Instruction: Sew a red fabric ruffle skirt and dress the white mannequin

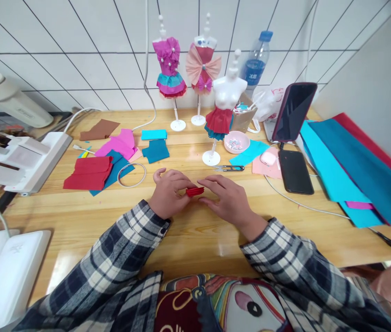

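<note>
Between my hands is a small red piece of folded, pleated material (194, 191), cloth or crepe paper, I cannot tell which. My left hand (172, 191) pinches its left end between thumb and fingers. At its right end is my right hand (226, 196), thumb and fingers apart around the tip, with a small gap showing. Beyond them stands a white mini dress form (230, 90) wearing a red pleated skirt (219, 121) with a teal layer under it. Thread snips (229, 168) lie just past my right hand.
Two dressed forms, one in magenta (168, 57) and one with a peach bow (204, 67), stand behind. Red (88, 173) and teal pieces lie left. A pink bead bowl (237, 142), phones (296, 171), a bottle (256, 64) and long teal sheets (364, 157) are right. A power strip (36, 161) sits left.
</note>
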`<state>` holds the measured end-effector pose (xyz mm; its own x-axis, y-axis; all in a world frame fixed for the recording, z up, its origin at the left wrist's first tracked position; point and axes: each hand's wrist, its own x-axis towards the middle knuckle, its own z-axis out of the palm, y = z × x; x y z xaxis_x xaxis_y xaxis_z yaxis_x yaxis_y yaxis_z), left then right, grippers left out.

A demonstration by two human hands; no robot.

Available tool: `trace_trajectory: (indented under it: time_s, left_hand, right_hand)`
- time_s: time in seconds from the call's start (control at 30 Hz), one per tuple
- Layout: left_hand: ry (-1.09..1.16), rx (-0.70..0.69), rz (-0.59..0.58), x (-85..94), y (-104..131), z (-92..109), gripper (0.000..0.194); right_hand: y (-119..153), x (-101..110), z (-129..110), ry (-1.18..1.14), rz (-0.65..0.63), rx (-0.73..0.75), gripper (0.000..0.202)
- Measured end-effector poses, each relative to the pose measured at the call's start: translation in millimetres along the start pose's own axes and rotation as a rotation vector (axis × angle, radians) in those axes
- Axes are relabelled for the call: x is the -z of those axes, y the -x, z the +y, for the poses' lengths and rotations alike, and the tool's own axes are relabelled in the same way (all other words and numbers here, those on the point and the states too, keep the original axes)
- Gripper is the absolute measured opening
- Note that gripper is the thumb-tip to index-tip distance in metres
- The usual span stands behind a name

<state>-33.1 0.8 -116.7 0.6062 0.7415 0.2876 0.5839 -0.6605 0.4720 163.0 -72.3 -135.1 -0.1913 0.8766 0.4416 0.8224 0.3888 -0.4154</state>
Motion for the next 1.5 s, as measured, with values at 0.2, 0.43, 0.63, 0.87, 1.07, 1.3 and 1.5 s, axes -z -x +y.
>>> trace_trajectory:
  time_s: [0.2, 0.43, 0.63, 0.87, 1.07, 1.3, 1.5]
  left_hand:
    - [-0.02, -0.008, -0.01, -1.3, 0.1, 1.4, 0.013]
    - [-0.09, -0.048, 0.01, -1.3, 1.3, 0.5, 0.012]
    - [-0.153, -0.076, 0.068, -2.7, 0.1, -8.4, 0.016]
    - [-0.096, -0.051, 0.031, -1.4, -0.9, -6.5, 0.012]
    - [0.036, 0.029, -0.021, 0.1, -0.9, 2.4, 0.011]
    - [0.097, 0.142, -0.066, -3.1, -0.3, 1.4, 0.013]
    - [0.135, 0.176, -0.133, -3.6, -2.6, 2.5, 0.012]
  right_hand:
    - [2.0, -1.1, -1.5, -0.016, -0.005, -0.079, 0.018]
    - [0.8, -0.3, -3.0, -0.15, 0.069, -0.146, 0.017]
    - [-0.9, -2.9, 1.5, -0.26, 0.071, -0.218, 0.009]
    - [-0.5, -3.5, 6.9, -0.228, 0.016, -0.196, 0.025]
    - [1.4, -4.7, 7.0, -0.28, -0.01, -0.249, 0.026]
    - [1.0, -4.3, 2.9, -0.429, -0.093, -0.323, 0.047]
    - [0.3, -1.5, 3.0, -0.28, -0.076, -0.194, 0.024]
